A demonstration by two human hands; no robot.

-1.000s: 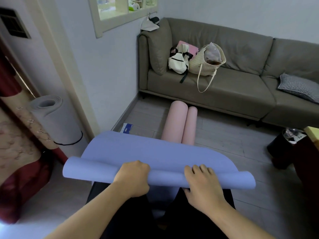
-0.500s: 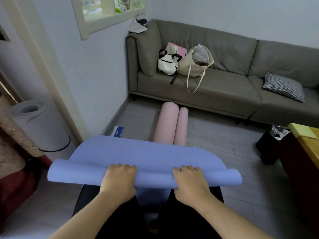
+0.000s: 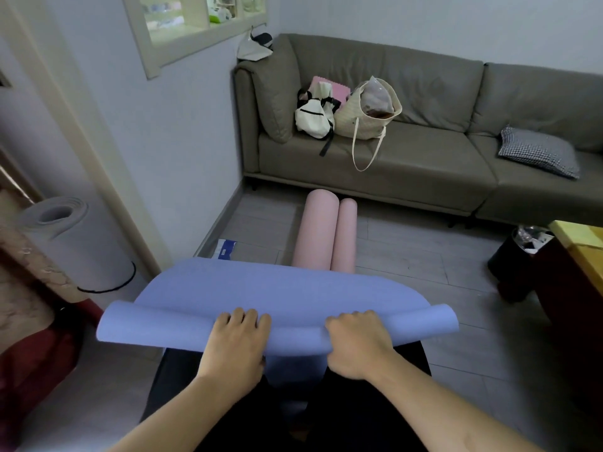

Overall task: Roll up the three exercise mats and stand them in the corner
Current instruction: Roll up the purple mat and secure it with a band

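While both hands point(image 3: 293, 340) grip it, blue mat's point(image 3: 277, 295) roll lies beneath them.

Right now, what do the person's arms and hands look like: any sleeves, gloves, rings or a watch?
Both forearms are bare as far as the frame shows, with no sleeve in view. The left hand and the right hand wear no gloves, and no ring, watch or wristband shows on either. Below the arms only dark, plain clothing over the legs is visible.

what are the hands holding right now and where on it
Both the left hand and right hand grip the blue foam exercise mat on its rolled near edge, near the middle.
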